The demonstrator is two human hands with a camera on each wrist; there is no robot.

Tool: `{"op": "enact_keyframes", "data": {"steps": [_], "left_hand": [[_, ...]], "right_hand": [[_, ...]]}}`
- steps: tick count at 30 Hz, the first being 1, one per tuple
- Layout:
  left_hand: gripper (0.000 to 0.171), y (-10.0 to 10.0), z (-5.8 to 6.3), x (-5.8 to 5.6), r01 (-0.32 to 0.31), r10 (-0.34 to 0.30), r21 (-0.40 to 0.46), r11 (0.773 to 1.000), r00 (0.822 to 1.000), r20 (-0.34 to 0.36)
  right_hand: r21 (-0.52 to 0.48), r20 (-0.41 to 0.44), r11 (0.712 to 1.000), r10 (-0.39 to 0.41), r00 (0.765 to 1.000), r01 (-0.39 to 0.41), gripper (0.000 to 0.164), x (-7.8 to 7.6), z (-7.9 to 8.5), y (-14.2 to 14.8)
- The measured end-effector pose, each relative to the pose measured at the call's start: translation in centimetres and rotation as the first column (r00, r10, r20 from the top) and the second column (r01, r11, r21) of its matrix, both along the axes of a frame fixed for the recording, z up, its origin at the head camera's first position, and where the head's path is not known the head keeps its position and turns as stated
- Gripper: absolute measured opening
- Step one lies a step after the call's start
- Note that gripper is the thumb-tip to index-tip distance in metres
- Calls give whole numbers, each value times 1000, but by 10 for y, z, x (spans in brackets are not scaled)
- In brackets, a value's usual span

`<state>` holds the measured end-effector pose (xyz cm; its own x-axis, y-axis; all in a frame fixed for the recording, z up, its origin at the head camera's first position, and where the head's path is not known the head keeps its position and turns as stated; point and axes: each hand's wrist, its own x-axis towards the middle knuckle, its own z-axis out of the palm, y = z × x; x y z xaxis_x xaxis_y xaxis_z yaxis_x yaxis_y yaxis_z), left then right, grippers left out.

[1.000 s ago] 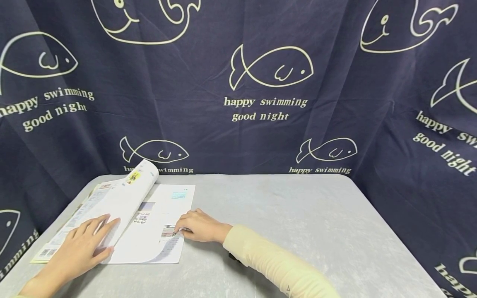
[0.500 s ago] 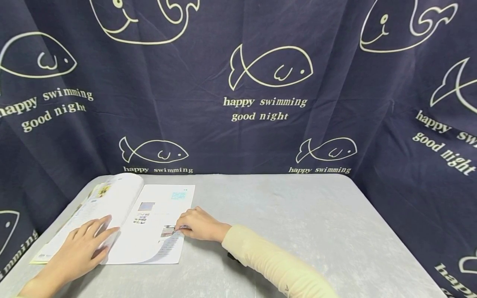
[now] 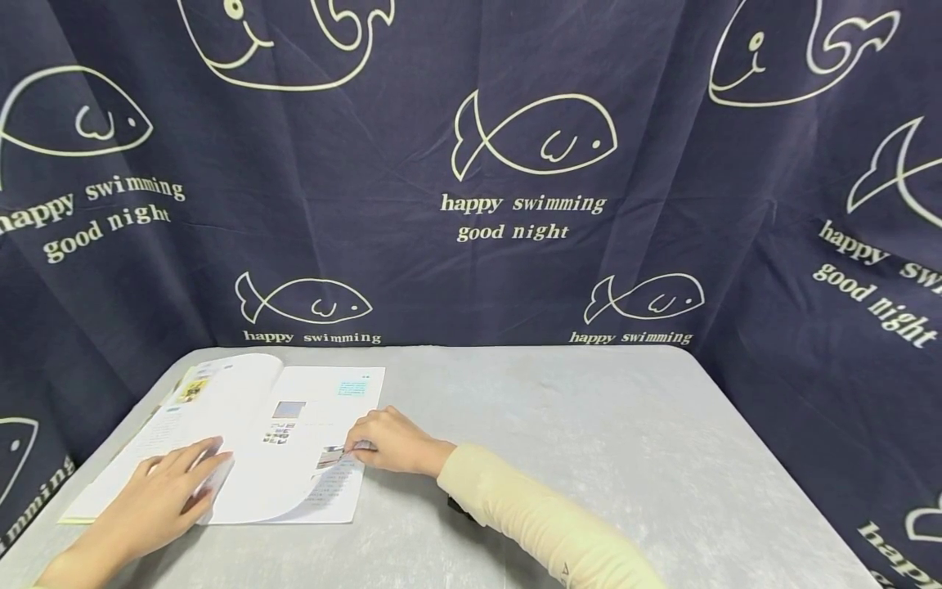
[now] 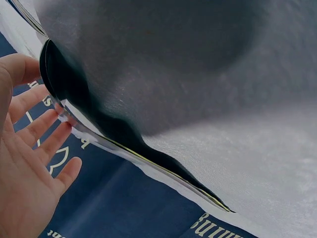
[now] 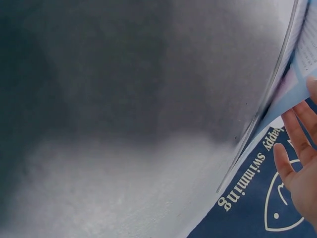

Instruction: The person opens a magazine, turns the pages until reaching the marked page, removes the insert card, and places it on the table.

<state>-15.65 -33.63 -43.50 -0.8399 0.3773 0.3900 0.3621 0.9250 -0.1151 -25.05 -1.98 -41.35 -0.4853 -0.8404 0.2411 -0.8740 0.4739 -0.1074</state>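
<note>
A thin book with white pages (image 3: 243, 483) lies spread on the left part of the table. My left hand (image 3: 158, 499) rests on its left page near the fold, fingers spread and fairly straight. In the left wrist view, the left hand (image 4: 34, 148) reaches over the book's edge (image 4: 143, 159). On the other side, my right hand (image 3: 393, 442) pinches the right page's outer edge between thumb and fingers. That page's lower corner curls up, showing printed text on the sheet beneath. The right wrist view catches the lifted leaf (image 5: 290, 101) at the fingers of the right hand (image 5: 302, 178).
A grey table (image 3: 574, 442) extends to the right of the book. Behind and beside it hangs a dark blue curtain (image 3: 412, 270) with fish drawings and lettering. Something small and black (image 3: 459, 509) shows under the right sleeve (image 3: 530, 511).
The upright leaf on the left has fallen leftward and now lies nearly flat on the left pages. Both hands have stayed almost in place, the right still holding the page edge.
</note>
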Motion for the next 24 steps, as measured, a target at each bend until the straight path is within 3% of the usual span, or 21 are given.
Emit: {"op": "enact_keyframes", "data": {"steps": [9, 24], "left_hand": [[45, 3, 2, 2, -13, 11, 26, 1000, 998, 60], [66, 7, 3, 3, 2, -10, 88, 996, 996, 89]], "right_hand": [[-38, 8, 999, -12, 1000, 13, 12, 1, 7, -3], [-70, -20, 996, -56, 998, 54, 14, 0, 13, -8]]}}
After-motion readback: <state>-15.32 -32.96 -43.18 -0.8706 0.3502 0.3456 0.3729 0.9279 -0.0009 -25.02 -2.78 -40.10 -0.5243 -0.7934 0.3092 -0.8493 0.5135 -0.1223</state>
